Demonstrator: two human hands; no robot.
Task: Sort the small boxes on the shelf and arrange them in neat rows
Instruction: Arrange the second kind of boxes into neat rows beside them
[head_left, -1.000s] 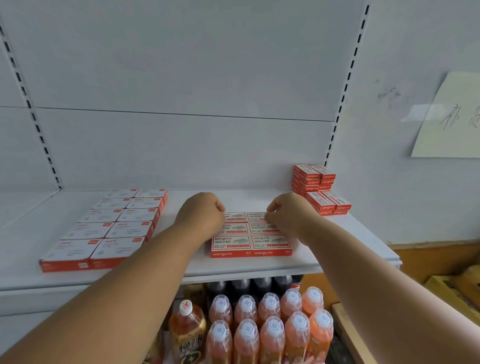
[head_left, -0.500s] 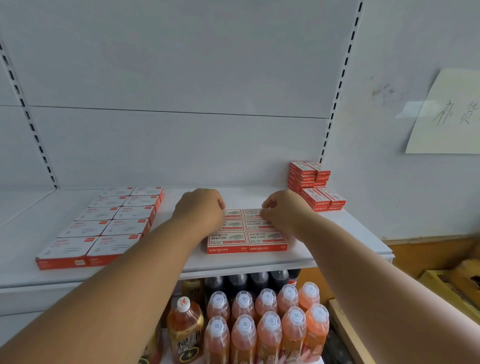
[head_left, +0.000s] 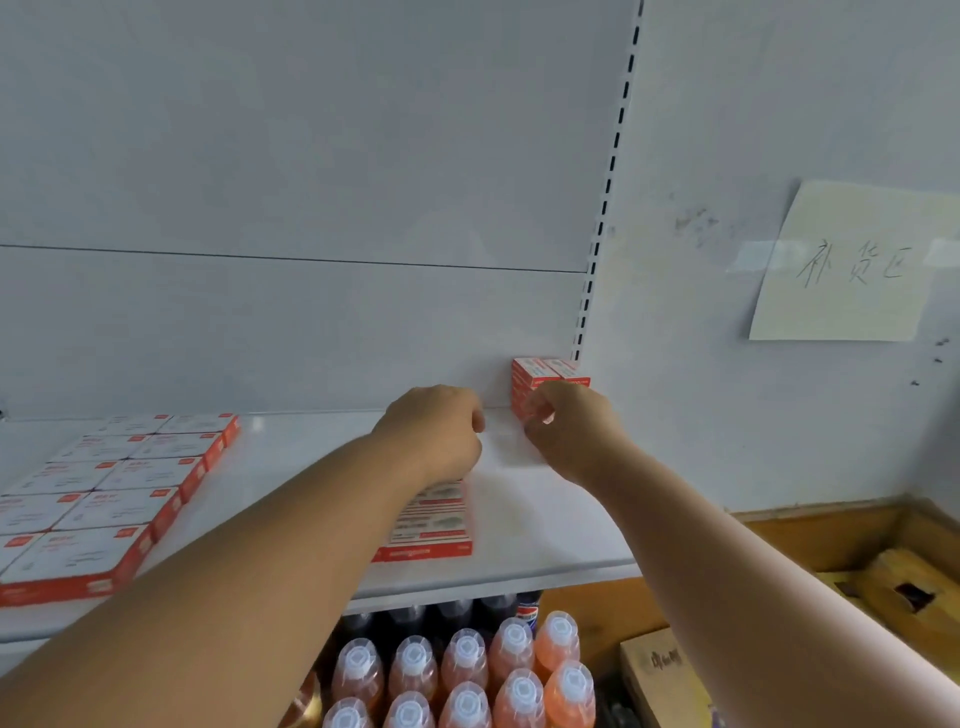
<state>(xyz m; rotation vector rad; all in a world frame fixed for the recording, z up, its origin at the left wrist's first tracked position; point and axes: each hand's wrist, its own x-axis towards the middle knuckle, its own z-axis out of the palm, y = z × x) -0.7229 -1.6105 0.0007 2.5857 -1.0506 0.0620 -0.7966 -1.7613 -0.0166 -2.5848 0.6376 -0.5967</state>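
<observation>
Reaching toward the far-right stack of small boxes (head_left: 540, 382), the right hand (head_left: 574, 431) is curling its fingers just beside it, the grip seemingly holding nothing; the left hand (head_left: 434, 434) is hovering curled nearby. Two blocks on the shelf (head_left: 545, 519), left rows (head_left: 104, 499) and middle rows (head_left: 431, 519), are looking tidy; the stack is remaining.

Two hands: left hand (head_left: 434, 434), right hand (head_left: 569, 423). At 9 o'clock on the shelf (head_left: 545, 530), a block of flat white-and-red boxes (head_left: 130, 478), two columns with five rows visible. At centre, one group of small boxes (head_left: 431, 525), partly hidden, number unclear. At 1 o'clock, one stack of red boxes (head_left: 540, 374). At 6 o'clock, ten orange bottles (head_left: 467, 675) visible. At 3 o'clock, one paper note (head_left: 847, 265).
</observation>
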